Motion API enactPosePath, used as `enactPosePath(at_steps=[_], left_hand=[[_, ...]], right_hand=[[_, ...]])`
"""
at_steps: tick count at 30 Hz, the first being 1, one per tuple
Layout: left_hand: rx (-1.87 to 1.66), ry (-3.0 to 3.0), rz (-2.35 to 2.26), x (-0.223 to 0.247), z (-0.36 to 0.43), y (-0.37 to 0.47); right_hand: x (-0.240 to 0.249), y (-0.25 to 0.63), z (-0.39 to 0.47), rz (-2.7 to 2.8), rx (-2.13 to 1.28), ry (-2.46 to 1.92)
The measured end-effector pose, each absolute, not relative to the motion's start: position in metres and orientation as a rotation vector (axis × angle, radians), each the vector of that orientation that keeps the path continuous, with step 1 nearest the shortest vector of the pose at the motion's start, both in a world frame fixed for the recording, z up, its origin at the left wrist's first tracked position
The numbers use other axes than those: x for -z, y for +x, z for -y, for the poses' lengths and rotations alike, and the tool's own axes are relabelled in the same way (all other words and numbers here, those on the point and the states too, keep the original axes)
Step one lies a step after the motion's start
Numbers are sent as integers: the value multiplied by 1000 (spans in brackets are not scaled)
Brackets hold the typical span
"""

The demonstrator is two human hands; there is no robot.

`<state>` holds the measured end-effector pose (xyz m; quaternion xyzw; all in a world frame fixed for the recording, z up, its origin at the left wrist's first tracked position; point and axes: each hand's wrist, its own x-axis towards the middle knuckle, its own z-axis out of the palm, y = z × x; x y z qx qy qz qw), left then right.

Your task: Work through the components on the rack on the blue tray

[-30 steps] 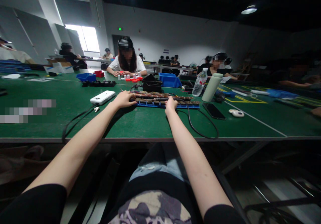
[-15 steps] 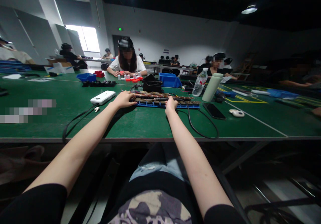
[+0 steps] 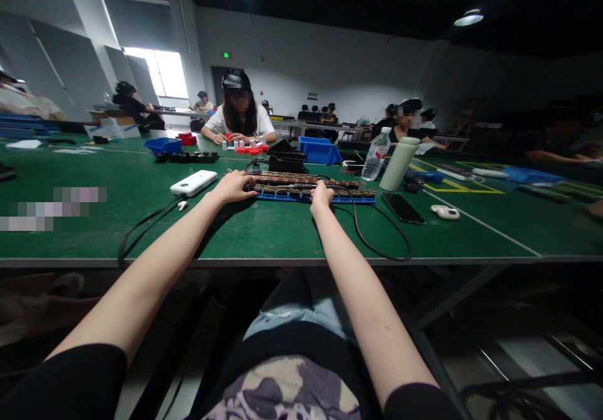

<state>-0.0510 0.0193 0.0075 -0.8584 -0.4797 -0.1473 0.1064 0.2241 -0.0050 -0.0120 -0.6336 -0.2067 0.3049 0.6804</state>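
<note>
A long blue rack [image 3: 348,199] lies across the green table with rows of thin copper-coloured strips [image 3: 282,176] on and behind it. Around its left end are the curled fingers and thumb of my left hand [image 3: 233,186]; their tips are partly hidden among the strips. My right hand [image 3: 322,197] is closed on what looks like a soldering iron [image 3: 299,186], a slim pen-like tool. Its thin metal end points left over the strips, and a black cable [image 3: 354,216] loops from its back down to the table edge. Whether the tip touches a strip is too small to tell.
Behind the rack are a black box [image 3: 286,161] and a blue bin [image 3: 320,150]. A water bottle [image 3: 375,156], green flask [image 3: 399,164] and phone [image 3: 402,208] stand or lie right; a white power bank [image 3: 193,183] lies left. A co-worker [image 3: 239,115] sits opposite.
</note>
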Motion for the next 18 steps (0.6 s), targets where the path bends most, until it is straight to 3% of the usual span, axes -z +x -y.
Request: enactPosePath(at_steps=[18], left_hand=[[428, -2529, 1415, -9, -18, -50]], right_hand=[[7, 219, 11, 531, -726, -1304]])
